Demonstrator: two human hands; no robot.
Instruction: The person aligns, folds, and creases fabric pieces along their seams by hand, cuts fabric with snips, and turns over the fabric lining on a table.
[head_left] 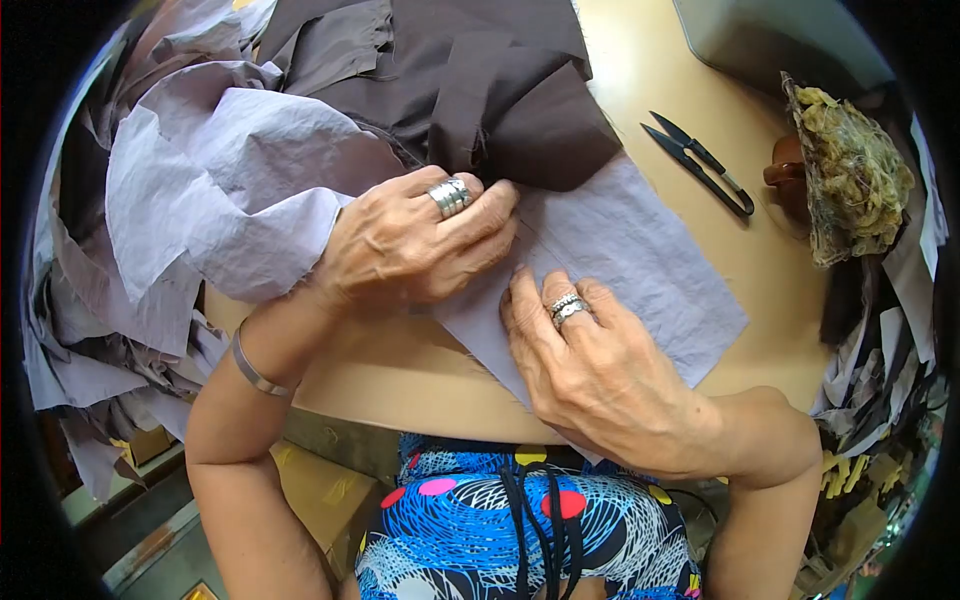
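Directly beneath both hands lies a lavender cloth panel (pixel 645 265), spread nearly flat and running slantwise from under a dark brown cloth (pixel 535 110) toward the right. The left hand (pixel 430 235) sits at the spot where brown and lavender meet, its fingers bent and drawn close together; the tips are hidden, so whether they pinch the seam or only press on it cannot be told. The right hand (pixel 605 370) rests lower on the panel, just beside the left, with fingers curled and their tips down on the lavender surface; the thumb is out of sight, and whether a fold is caught between cannot be told.

The panel's right corner stops short of the snips (pixel 698 165), which lie apart from the cloth, and tan tabletop (pixel 790 310) shows between them. Another stretch of tabletop shows between the left forearm and the panel's lower edge. Near the right wrist, the lavender reaches the table's front rim, close to the person's patterned garment (pixel 530 520). Leftward, room is tight: a bunched lavender cloth (pixel 230 180) crowds against the left wrist, with the brown cloth filling the far side. At far right, a fuzzy yellowish bundle (pixel 855 175) bounds the tabletop.
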